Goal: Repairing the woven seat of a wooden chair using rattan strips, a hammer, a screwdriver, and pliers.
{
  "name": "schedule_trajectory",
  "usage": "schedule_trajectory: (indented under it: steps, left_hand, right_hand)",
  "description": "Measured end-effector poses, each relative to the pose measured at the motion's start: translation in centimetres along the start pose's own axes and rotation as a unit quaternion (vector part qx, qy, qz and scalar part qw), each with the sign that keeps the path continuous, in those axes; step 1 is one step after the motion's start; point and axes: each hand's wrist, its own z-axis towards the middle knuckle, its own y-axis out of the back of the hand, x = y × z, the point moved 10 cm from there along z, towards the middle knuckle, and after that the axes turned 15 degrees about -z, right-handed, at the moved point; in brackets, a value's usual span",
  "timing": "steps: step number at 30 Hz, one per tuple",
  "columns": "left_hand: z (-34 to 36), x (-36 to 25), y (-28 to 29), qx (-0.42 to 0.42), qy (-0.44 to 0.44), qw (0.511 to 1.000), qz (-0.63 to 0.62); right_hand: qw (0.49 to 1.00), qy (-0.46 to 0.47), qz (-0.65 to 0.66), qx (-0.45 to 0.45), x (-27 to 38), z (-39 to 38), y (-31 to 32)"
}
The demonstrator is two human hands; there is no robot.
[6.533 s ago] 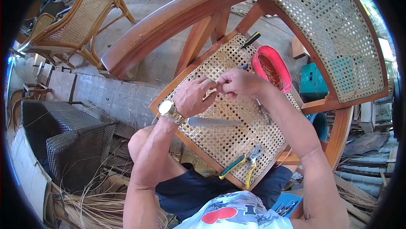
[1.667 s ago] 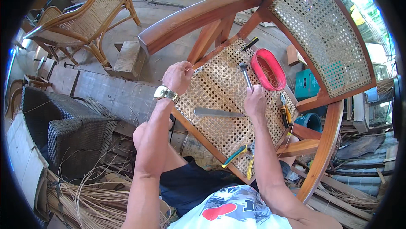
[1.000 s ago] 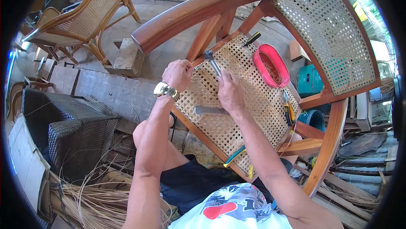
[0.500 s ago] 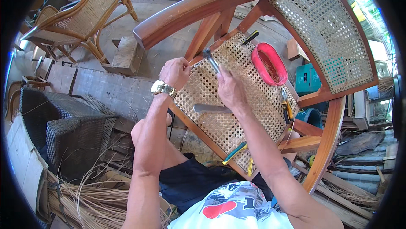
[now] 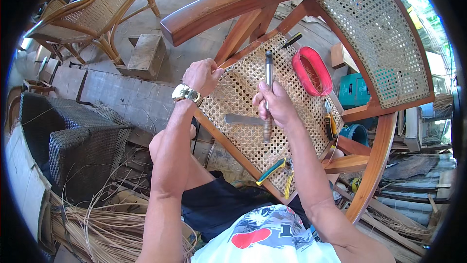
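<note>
My right hand (image 5: 277,103) grips a metal hammer (image 5: 269,71) upright above the woven cane seat (image 5: 243,88) of a wooden armchair. Pinched together at the seat's far-left edge, the fingers of my left hand (image 5: 202,77) hide whatever is between them. A flat metal blade (image 5: 242,119) lies on the cane under my right hand. On the seat's right side are a red oval container (image 5: 311,72) with thin scraps inside, a dark-handled tool (image 5: 293,40) and yellow-and-black pliers (image 5: 331,123). Green-and-yellow-handled pliers (image 5: 271,171) rest at the near corner.
The chair's curved armrest (image 5: 233,6) and cane backrest (image 5: 377,39) rise beyond the seat. A rattan chair (image 5: 97,20) and a wooden block (image 5: 145,56) stand at far left. Nearer left are a dark woven piece (image 5: 87,141) and a cane bundle (image 5: 97,226).
The hammer has come back from near my left hand and now stands more upright, its head higher over the seat. My left hand stays at the seat's edge.
</note>
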Motion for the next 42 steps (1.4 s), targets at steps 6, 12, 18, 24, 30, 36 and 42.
schedule_trajectory:
  steps: [6,12,18,24,30,36,42]
  left_hand:
    - [0.2,-0.1,-0.5,0.005,0.003,1.000,0.005]
    - [0.3,0.2,-0.7,0.006,0.010,1.000,0.014]
    - [0.5,0.0,-1.2,0.017,-0.001,1.000,0.018]
    - [0.4,-0.2,-1.1,0.017,0.011,1.000,0.017]
    - [0.3,-0.3,-0.9,0.015,0.013,1.000,0.014]
    - [0.2,0.0,-0.4,0.009,0.007,1.000,0.005]
    - [0.3,-0.4,-0.3,0.005,0.001,1.000,0.002]
  right_hand:
    - [0.987,0.115,-0.083,-0.070,1.8,1.1,0.5]
    - [0.872,0.219,-0.375,-0.223,3.9,0.5,1.3]
    - [0.873,0.219,-0.385,-0.203,2.9,1.5,1.3]
    - [0.827,0.337,-0.371,-0.256,5.6,-0.1,1.0]
    - [0.862,0.182,-0.439,-0.179,3.3,2.5,0.7]
    - [0.867,0.143,-0.460,-0.129,2.5,3.0,-0.1]
    - [0.860,0.221,-0.423,-0.179,4.6,2.3,0.8]
